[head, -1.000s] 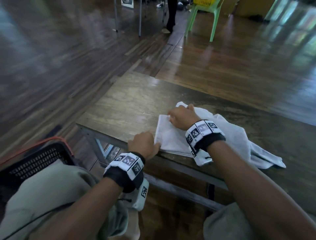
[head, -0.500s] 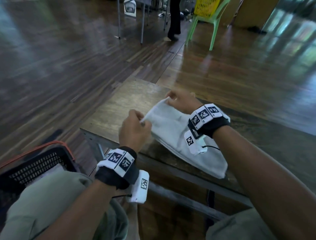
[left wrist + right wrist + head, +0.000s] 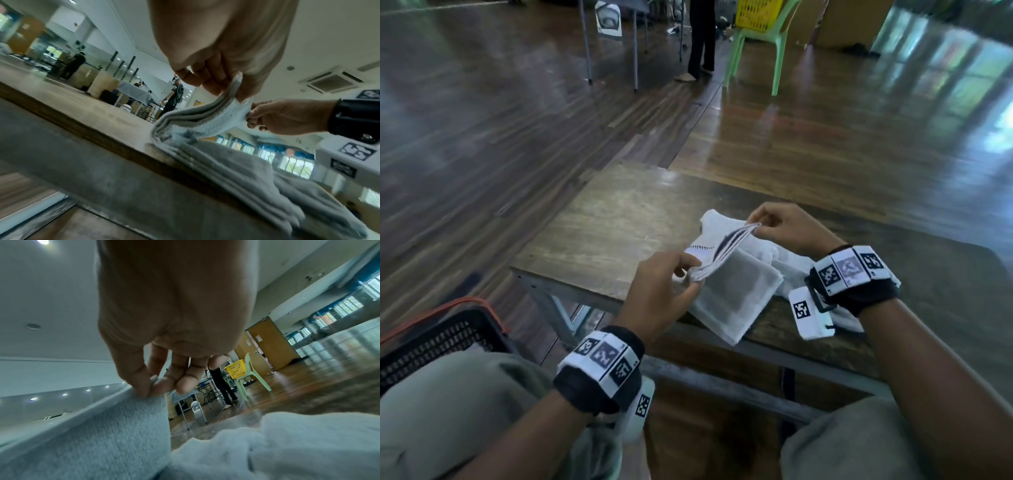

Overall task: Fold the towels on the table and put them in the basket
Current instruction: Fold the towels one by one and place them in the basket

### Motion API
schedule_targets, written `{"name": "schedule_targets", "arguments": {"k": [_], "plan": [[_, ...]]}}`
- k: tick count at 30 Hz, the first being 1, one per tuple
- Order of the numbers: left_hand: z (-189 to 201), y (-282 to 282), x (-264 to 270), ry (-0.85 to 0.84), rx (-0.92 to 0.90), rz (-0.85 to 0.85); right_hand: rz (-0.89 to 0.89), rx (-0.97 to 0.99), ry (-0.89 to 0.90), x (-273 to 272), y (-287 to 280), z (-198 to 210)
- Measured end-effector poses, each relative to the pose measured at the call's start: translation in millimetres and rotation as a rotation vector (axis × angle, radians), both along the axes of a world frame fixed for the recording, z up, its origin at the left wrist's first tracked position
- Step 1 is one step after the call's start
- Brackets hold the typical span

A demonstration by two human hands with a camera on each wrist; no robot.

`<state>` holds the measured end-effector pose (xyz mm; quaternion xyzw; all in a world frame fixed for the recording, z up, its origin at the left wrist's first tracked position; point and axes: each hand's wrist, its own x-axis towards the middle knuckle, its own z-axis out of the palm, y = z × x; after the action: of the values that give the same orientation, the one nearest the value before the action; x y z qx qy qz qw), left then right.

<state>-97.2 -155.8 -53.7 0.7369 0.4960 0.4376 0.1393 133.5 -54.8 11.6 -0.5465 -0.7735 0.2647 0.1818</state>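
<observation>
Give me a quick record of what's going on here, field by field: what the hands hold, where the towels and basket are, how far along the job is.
left hand: pinches the near corner of the folded towel
right hand: pinches the far corner of the same edge
folded towel: layered edge lifted, its lower part lying on the table
second towel: crumpled on the table beyond the folded one
basket: black, by the person's left knee, below the table's level
progress: the held towel is not yet in the basket
</observation>
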Motion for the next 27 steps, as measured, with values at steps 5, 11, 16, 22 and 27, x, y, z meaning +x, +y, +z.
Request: {"name": "schedule_targets", "arguments": {"k": [5, 11, 16, 22, 27], "plan": [[-20.0, -11.5, 23.0, 0.171, 0.002, -0.139, -0.043, -0.081, 0.135, 28.0, -19.9, -26.4], [-39.2, -21.4, 36.7, 0.245, -0.008, -0.161, -0.160, -0.134, 0.205, 38.4, -29.3, -45.0], [-47.4, -24.7, 41.6, 0.293, 0.002, -0.199, -0.222, -0.101, 0.197, 52.2, -29.5, -48.0], [-56.1, -25.3, 42.9, 0.317, -0.018, -0.200, -0.198, -0.056, -0.029, 53.7, -28.5, -59.1], [-58.3, -25.2, 44.4, 0.286, -0.019, -0.192, -0.179, -0.047, -0.135, 51.8, -24.9, -63.3]]}}
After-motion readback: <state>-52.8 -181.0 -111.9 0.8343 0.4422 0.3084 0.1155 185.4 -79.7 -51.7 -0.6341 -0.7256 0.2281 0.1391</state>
